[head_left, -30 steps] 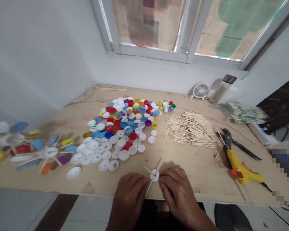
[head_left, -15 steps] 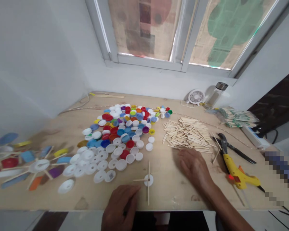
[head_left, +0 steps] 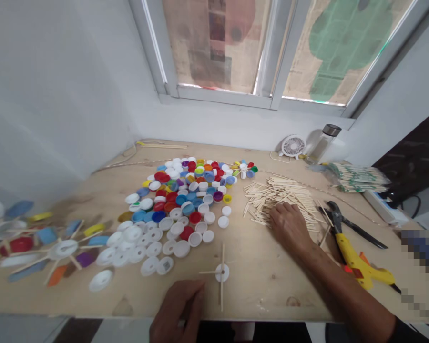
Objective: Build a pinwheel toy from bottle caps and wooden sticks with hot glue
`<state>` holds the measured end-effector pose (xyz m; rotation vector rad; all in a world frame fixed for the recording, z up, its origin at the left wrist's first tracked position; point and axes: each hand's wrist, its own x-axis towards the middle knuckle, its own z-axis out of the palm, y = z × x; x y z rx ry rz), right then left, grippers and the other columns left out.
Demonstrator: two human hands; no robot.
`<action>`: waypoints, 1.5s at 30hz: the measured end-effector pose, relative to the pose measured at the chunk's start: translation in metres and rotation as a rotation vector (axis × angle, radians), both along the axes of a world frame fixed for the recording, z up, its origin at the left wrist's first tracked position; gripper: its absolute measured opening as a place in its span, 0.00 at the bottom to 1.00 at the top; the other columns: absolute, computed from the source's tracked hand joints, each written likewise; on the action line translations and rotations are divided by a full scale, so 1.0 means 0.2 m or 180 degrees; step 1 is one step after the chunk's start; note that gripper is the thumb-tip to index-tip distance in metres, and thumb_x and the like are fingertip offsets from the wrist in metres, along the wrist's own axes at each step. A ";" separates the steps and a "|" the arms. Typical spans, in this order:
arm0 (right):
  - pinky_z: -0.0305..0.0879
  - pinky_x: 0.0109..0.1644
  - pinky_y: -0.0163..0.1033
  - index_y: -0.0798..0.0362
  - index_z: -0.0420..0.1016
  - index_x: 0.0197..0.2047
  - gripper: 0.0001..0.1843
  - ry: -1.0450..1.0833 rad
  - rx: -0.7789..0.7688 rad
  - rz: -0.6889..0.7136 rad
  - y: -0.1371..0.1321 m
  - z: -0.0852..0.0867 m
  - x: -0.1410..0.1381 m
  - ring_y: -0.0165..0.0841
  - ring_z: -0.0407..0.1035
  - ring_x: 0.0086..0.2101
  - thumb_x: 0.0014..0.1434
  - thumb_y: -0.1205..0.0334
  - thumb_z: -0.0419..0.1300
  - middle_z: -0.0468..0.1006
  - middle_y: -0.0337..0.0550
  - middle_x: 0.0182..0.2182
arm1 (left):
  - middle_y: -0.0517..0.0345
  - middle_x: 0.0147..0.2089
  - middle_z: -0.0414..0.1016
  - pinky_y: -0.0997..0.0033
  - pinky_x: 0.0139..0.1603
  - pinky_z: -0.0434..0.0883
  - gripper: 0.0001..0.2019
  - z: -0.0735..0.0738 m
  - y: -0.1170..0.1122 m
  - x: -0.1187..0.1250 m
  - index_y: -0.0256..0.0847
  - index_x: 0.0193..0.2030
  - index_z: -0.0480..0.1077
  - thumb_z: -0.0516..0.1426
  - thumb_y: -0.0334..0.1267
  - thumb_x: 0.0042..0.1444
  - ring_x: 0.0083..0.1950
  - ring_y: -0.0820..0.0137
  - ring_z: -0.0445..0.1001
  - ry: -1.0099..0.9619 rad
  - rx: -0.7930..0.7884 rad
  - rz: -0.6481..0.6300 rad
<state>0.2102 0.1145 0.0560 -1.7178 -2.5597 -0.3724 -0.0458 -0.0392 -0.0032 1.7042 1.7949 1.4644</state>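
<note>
My left hand (head_left: pixel 177 309) rests at the table's front edge, fingers curled in toward the thumb; I see nothing held in it. Just right of its fingertips lies a small white bottle cap (head_left: pixel 226 278) with a centre hole. Wooden sticks on it form a long upright line, with a shorter stick (head_left: pixel 208 272) pointing left. My right hand (head_left: pixel 289 224) reaches over the near side of a pile of wooden sticks (head_left: pixel 289 188). Its fingers are bent down into the pile; their tips, and whatever is between them, are hidden.
Colourful bottle caps (head_left: pixel 186 209) are heaped left of centre. Wheel-shaped stick-and-cap pieces (head_left: pixel 64 248) sit at the left, and a smaller one (head_left: pixel 243 167) behind. Pliers (head_left: pixel 334 216), a yellow glue gun (head_left: pixel 357 264), a power strip (head_left: pixel 388 209), a fan (head_left: pixel 293 146) and a bottle (head_left: pixel 321 143) are at the right.
My right hand has moved forward from the near edge of the stick pile to over it. My left hand and the white cap with sticks stay in place. The view shifts slightly.
</note>
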 end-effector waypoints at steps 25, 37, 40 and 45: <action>0.64 0.36 0.35 0.54 0.71 0.36 0.09 0.2110 -0.0451 0.0188 -0.12 0.03 0.05 0.32 0.69 0.30 0.61 0.65 0.49 0.76 0.43 0.30 | 0.60 0.34 0.78 0.73 0.39 0.74 0.05 0.03 -0.01 -0.02 0.45 0.38 0.72 0.56 0.33 0.56 0.34 0.70 0.77 0.0468 0.0091 -0.0194; 0.65 0.36 0.34 0.51 0.75 0.37 0.08 0.3027 -0.1623 0.0728 -0.50 -0.04 -0.24 0.30 0.69 0.32 0.62 0.67 0.54 0.73 0.40 0.29 | 0.59 0.33 0.78 0.73 0.37 0.74 0.04 0.08 -0.04 0.03 0.44 0.36 0.73 0.57 0.33 0.56 0.34 0.70 0.77 0.0157 -0.0027 -0.0282; 0.65 0.36 0.34 0.51 0.74 0.36 0.07 0.3287 -0.1775 0.0663 -0.56 -0.02 -0.28 0.30 0.69 0.32 0.61 0.67 0.55 0.73 0.39 0.29 | 0.61 0.31 0.79 0.74 0.34 0.74 0.05 0.13 -0.07 0.08 0.45 0.36 0.75 0.57 0.37 0.57 0.30 0.71 0.77 -0.0201 -0.0218 -0.0221; 0.66 0.35 0.31 0.50 0.74 0.35 0.05 0.3894 -0.2074 0.0779 -0.69 -0.01 -0.33 0.28 0.70 0.31 0.59 0.66 0.58 0.75 0.37 0.29 | 0.64 0.30 0.81 0.79 0.29 0.75 0.06 0.22 -0.10 0.12 0.49 0.34 0.77 0.59 0.42 0.54 0.29 0.71 0.79 -0.0643 -0.0651 -0.0523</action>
